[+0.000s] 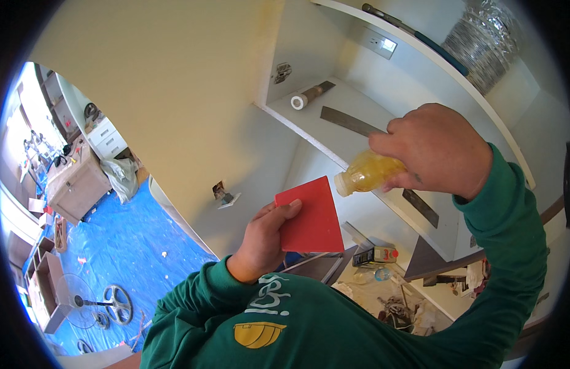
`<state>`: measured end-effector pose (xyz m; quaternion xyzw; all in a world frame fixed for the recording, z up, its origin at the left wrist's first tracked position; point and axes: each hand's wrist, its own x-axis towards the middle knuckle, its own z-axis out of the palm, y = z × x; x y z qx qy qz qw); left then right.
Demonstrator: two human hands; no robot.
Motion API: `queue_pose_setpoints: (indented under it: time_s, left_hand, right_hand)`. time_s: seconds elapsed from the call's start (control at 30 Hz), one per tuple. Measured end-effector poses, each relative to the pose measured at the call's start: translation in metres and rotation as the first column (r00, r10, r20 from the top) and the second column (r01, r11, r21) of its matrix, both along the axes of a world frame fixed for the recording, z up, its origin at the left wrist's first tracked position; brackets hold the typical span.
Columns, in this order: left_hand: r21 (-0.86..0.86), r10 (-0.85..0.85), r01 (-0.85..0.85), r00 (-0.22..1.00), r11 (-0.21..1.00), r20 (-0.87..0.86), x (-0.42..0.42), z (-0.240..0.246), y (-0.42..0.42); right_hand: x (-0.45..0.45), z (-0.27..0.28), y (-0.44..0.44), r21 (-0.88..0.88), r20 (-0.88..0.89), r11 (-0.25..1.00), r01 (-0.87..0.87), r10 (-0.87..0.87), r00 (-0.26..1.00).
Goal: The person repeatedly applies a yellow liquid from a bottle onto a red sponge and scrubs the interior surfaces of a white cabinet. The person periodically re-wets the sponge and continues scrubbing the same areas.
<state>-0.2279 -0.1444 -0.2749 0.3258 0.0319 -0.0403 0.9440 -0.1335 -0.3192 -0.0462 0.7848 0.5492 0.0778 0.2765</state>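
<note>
My left hand (263,240) grips a flat red square plate (311,221), with the thumb on its upper face. In my right hand (435,150) is a clear plastic bottle (369,171) of yellow liquid, tipped with its whitish neck end down and to the left. That end is just right of the plate's upper corner and looks apart from it. Whether a cap closes the bottle is unclear. Behind the right hand, a flat metal strip (347,120) lies on the white cabinet shelf (308,127); a dark strip end (421,207) shows below the hand.
A tube with a white end (303,99) lies on the shelf. Above are a long-handled tool (418,39) and a silver flexible duct (483,50). A container with a red cap (376,256) lies below. Blue sheeting (142,244), a fan (82,300) and a wooden chest (77,184) stand left.
</note>
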Motion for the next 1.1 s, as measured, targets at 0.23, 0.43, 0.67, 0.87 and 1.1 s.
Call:
queue_pose_setpoints:
  time_s: [0.23, 0.43, 0.67, 0.87, 1.1]
  left_hand:
    - [-0.004, -0.012, 0.012, 1.0, 1.0, 0.015, -0.001, 0.004, 0.0]
    - [0.004, -0.076, 0.076, 0.995, 0.997, 0.068, -0.003, 0.001, 0.005]
    - [-0.018, -0.108, 0.111, 0.989, 0.994, 0.099, -0.003, 0.0, 0.008]
    - [-0.025, -0.099, 0.102, 0.99, 0.994, 0.095, -0.004, 0.001, 0.008]
    - [-0.016, -0.065, 0.065, 0.997, 0.998, 0.037, -0.006, 0.012, 0.003]
  right_hand:
    - [0.001, -0.005, -0.001, -0.013, -0.021, 1.0, 0.018, -0.018, 1.0]
    - [0.001, -0.006, -0.004, -0.029, -0.021, 1.0, 0.009, -0.009, 1.0]
    - [0.004, -0.011, -0.007, 0.025, -0.094, 1.0, -0.004, 0.007, 0.996]
    - [0.003, -0.012, -0.006, 0.041, -0.071, 0.999, -0.034, 0.037, 0.997]
    - [0.001, -0.011, -0.005, 0.039, -0.06, 0.999, -0.022, 0.024, 0.998]
